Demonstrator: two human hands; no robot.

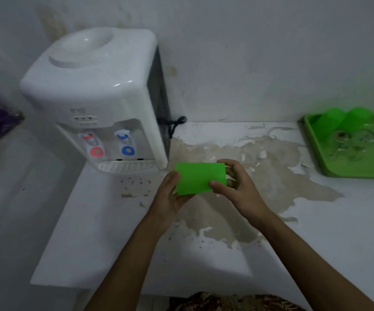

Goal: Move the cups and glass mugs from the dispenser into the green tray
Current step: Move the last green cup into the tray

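Head view: green cup [200, 178] held on its side over the counter [105, 232] in front of the dispenser [96, 95], left hand [170, 196] and right hand [237, 187] both closed on it. Best passed to the right, then set upright in the tray [316, 151] at the far right edge, clear of the glass mugs [349, 142]. Smooth thin plastic, tapered; peeling counter surface.

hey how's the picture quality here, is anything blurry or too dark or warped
Head view: dim, greyish light throughout; wide-angle warp bends the dispenser and counter edge; the glass mugs in the green tray are smeared and hard to count; the green cup held by both hands is fairly sharp; small glare spots sit on the dispenser top.
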